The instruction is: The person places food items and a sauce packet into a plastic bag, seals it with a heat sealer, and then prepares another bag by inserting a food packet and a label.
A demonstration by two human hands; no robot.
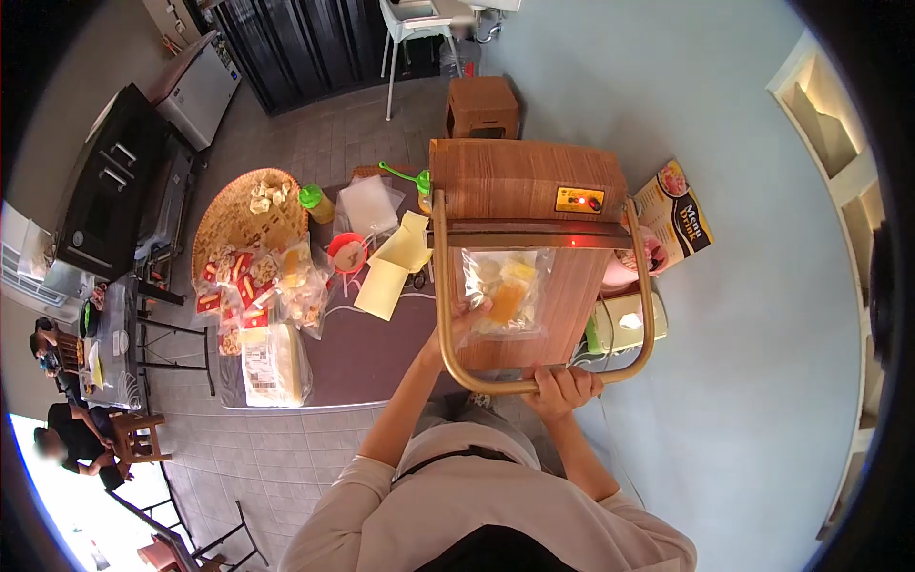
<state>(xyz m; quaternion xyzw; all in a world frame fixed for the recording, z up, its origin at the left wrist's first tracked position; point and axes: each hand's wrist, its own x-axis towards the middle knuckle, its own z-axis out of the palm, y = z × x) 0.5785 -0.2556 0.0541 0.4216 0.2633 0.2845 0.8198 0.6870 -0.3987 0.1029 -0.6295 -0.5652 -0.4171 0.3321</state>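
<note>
A wood-grain bag sealer (524, 176) stands in front of me, with red lights on its yellow label. My right hand (564, 389) is wrapped round the front bar of its gold-coloured handle (448, 315). On the sealer's wooden board lies a clear plastic bag (529, 322) with orange and pale contents, its top edge close to the sealing bar (534, 235). My left hand (465, 322) holds the bag by its lower left side, thumb and fingers closed on the plastic. The handle frame passes over my left wrist area.
Left on the table lie filled plastic bags (253, 296), a woven tray (214, 229), a stack of packaging (286, 372), a red-rimmed strainer (348, 253), yellow paper (391, 272) and a green-capped bottle (316, 202). A menu board (675, 214) leans right. People sit far left.
</note>
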